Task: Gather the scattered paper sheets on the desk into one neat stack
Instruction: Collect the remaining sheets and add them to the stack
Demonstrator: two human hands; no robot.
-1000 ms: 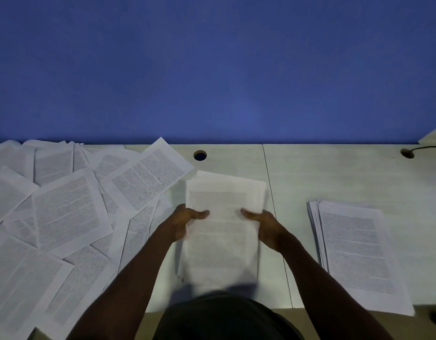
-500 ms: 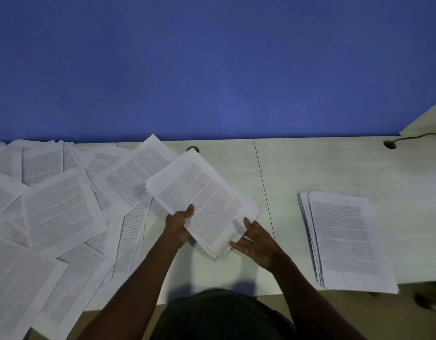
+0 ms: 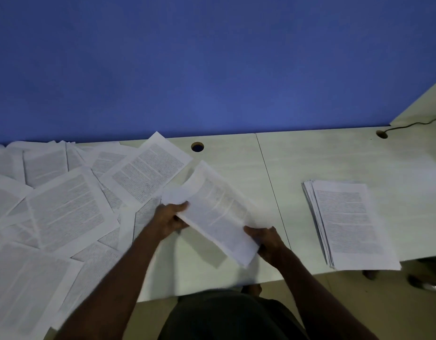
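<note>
I hold a bundle of printed sheets (image 3: 215, 212) above the desk's middle, turned diagonally and slightly blurred. My left hand (image 3: 169, 218) grips its near left edge, thumb on top. My right hand (image 3: 266, 239) grips its lower right corner. Several loose printed sheets (image 3: 65, 209) lie scattered and overlapping over the left half of the desk. A gathered stack of sheets (image 3: 349, 224) lies flat on the right half, near the front edge.
The pale desk (image 3: 236, 163) runs along a blue wall, with a seam down its middle. Two cable holes (image 3: 197, 146) sit near the back edge; a dark cable (image 3: 413, 125) comes out of the right one. Floor shows below the front edge.
The bundle turned from upright in front of me to diagonal, then dropped lower and rightward. My right hand went from touching its edge to gripping its lower right corner.
</note>
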